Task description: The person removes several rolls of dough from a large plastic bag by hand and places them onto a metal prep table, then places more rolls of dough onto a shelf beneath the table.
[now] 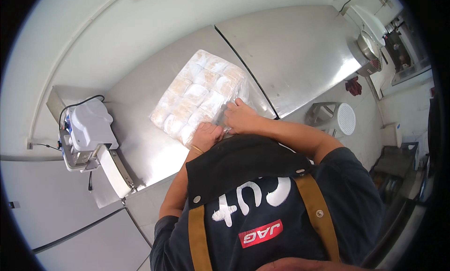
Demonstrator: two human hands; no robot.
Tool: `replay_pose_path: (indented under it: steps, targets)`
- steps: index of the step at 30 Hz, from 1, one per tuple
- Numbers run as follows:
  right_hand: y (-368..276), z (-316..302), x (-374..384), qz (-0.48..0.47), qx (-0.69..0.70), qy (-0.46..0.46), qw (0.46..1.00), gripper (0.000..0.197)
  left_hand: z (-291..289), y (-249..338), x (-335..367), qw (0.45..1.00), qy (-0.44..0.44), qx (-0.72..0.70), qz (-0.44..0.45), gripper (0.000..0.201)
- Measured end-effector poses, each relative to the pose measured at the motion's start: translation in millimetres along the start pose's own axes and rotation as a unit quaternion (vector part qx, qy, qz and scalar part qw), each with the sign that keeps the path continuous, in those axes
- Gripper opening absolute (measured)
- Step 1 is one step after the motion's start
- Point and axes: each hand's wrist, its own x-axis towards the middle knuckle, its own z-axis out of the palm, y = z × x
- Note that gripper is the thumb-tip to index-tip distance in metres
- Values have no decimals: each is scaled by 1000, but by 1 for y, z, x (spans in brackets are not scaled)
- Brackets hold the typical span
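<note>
A big clear plastic bag (199,90) lies on the steel worktop, filled with rows of rounded white-and-tan packets whose contents I cannot make out. At its near right corner the film is gathered and crumpled. My left hand (206,136) is closed on the near edge of this film, a thin band around its wrist. Close by on the right, my right hand (240,117) pinches the film too, its fingers bent and thumb side toward the bag. The fingertips of both hands are partly hidden by the plastic and the hands themselves.
A white machine (89,125) with a dark cord stands at the worktop's left end. A second steel table (290,45) adjoins on the right, past a dark seam. A round metal pot (369,46) is at the far right. Below stands a stool (346,119) with a white perforated seat.
</note>
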Motion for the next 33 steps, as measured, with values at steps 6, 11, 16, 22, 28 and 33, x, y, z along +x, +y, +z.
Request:
replay_pose_path:
  steps: [6,11,16,22,28,33]
  targets:
    - [14,21,4,-113,104,97,983,22,2,-10,1,997,-61,40,0,14]
    - [5,21,13,-85,33,46,995,21,14,-23,-8,976,-175,128,13,16]
    - [1,-1,23,-36,-75,-120,989,21,5,-20,-7,959,-240,150,-29,15]
    - [16,3,10,47,26,-12,998,27,-50,-7,-15,988,-141,62,4,18]
    - [54,-11,-3,8,-5,57,998,35,-100,18,3,949,-263,75,-155,24]
    - [84,-22,-18,39,-33,61,997,44,-129,31,-13,933,-165,161,-277,44]
